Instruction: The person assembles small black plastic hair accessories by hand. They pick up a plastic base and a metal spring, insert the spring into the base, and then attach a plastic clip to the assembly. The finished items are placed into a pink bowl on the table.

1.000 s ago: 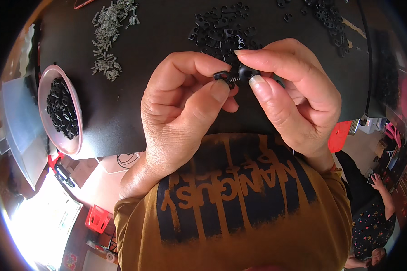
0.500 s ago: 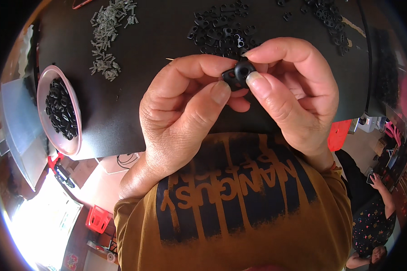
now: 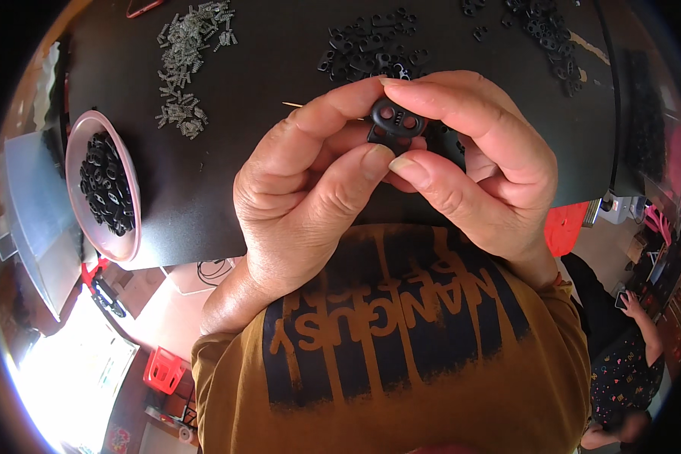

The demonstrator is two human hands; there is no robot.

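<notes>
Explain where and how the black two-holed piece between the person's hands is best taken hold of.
Probably by the rounded outer rim of the black two-holed piece, pinched between thumb and index finger, coming from the wearer's side, as the left hand and right hand do. Its holes face the camera, so an edge grip should leave them clear.
</notes>
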